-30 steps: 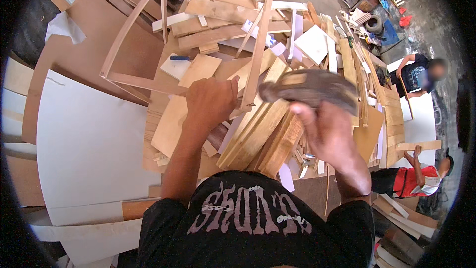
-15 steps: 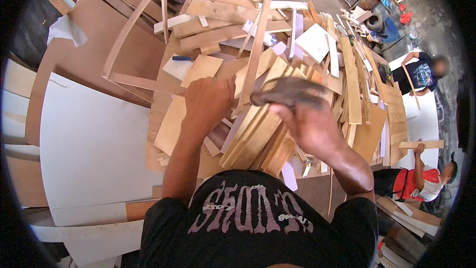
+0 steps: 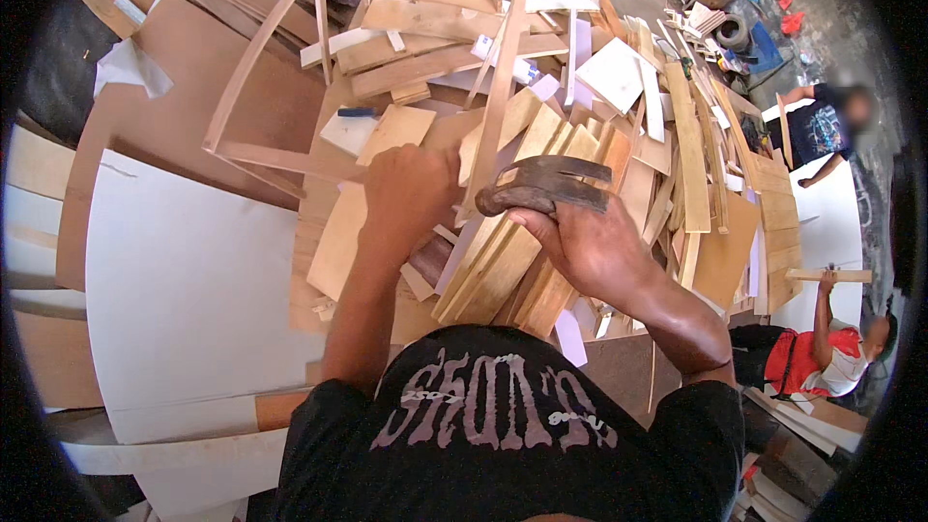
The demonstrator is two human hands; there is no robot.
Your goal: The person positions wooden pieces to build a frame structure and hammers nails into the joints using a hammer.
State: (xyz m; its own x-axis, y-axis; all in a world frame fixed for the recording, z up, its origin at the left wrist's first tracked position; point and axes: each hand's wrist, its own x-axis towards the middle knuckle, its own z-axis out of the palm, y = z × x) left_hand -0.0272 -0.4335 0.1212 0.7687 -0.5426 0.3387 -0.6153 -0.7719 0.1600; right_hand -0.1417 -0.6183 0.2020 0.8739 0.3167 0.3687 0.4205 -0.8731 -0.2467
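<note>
A light, rectangular frame of thin wooden strips (image 3: 505, 72) stands tilted over a heaped table. My left hand (image 3: 411, 195) is closed round its near corner, with the fingertips turned away from view. In my right hand (image 3: 601, 244) is a dark, worn claw hammer (image 3: 541, 195), gripped close under its head with the thumb along it. The hammer's striking face is beside the foot of the frame's right strip; whether they touch, I cannot tell. Its claws point right. Beneath the hammer lie several stacked pine boards (image 3: 512, 256).
Offcuts and planks (image 3: 688, 155) pile across the table. On the left lean a large white panel (image 3: 184, 280) and brown boards (image 3: 193, 126). To the right, a person in red and white (image 3: 822, 358) holds a plank; another in black (image 3: 822, 135) stands farther off.
The hammer, blurred before, is now sharp and slightly lower and left, its claws tilted downward more. My left hand keeps its hold on the frame. The person in black has lowered an arm.
</note>
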